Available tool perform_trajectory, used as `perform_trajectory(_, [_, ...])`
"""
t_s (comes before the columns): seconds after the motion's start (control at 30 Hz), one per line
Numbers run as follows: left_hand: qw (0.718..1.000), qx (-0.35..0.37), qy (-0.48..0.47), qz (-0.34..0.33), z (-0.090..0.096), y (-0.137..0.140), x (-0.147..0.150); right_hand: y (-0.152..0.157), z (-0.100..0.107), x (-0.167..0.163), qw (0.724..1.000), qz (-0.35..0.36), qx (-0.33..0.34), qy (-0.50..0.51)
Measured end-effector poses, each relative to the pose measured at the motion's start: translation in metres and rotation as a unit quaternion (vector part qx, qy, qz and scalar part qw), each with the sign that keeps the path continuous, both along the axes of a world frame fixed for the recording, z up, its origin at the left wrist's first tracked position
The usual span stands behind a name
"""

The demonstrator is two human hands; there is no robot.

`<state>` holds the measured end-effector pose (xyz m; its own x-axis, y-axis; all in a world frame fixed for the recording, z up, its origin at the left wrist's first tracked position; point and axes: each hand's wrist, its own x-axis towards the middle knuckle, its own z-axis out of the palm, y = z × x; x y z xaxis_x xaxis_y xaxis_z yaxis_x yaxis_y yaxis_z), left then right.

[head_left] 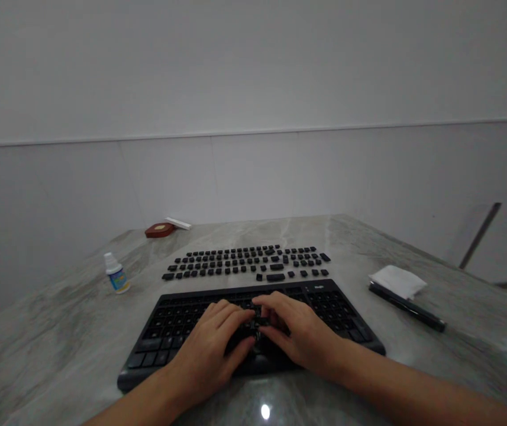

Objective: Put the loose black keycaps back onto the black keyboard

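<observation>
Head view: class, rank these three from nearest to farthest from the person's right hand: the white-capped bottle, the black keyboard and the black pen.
1. Black keyboard: directly beneath the right hand.
2. Black pen: on the table, right of the keyboard.
3. White-capped bottle: farthest, standing off to the left.

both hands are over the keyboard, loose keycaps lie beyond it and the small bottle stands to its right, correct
Not quite: the head view shows the small bottle standing to the left of the keyboard; the rest holds.

bare forearms (pixel 160 387), bare hands (pixel 213 334)
</observation>
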<state>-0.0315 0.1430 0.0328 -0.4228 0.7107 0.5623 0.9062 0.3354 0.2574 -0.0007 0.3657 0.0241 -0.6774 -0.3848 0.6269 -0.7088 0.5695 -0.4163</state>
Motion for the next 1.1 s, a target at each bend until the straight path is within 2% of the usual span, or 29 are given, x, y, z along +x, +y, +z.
perform_trajectory(0.1, [0.998,0.034,-0.019,-0.049,0.0004,-0.0004,-0.0031,-0.0051,-0.0035,0.0025,0.999,0.024,-0.031,-0.003])
perform_trajectory(0.23, [0.994,0.042,0.012,-0.101,-0.0006,-0.0017,-0.0057,-0.0067,-0.0043,0.003,0.996,0.022,-0.075,-0.049])
perform_trajectory(0.47, [0.993,0.07,0.03,-0.093,0.0023,-0.0009,-0.0037,-0.0086,-0.002,0.0068,0.993,0.042,-0.075,-0.081])
perform_trajectory(0.7, [0.994,0.075,0.009,-0.077,-0.0007,-0.0024,-0.0045,-0.0061,-0.0036,0.0091,0.996,0.051,-0.072,-0.033])
perform_trajectory(0.9, [0.993,0.068,0.024,-0.095,-0.002,-0.0028,-0.0048,-0.0061,-0.0045,0.0092,0.996,0.04,-0.076,-0.018])
perform_trajectory(1.1, [0.992,0.09,0.027,-0.082,-0.0013,-0.0022,-0.0045,-0.0061,-0.0033,0.009,0.996,0.022,-0.075,-0.04])
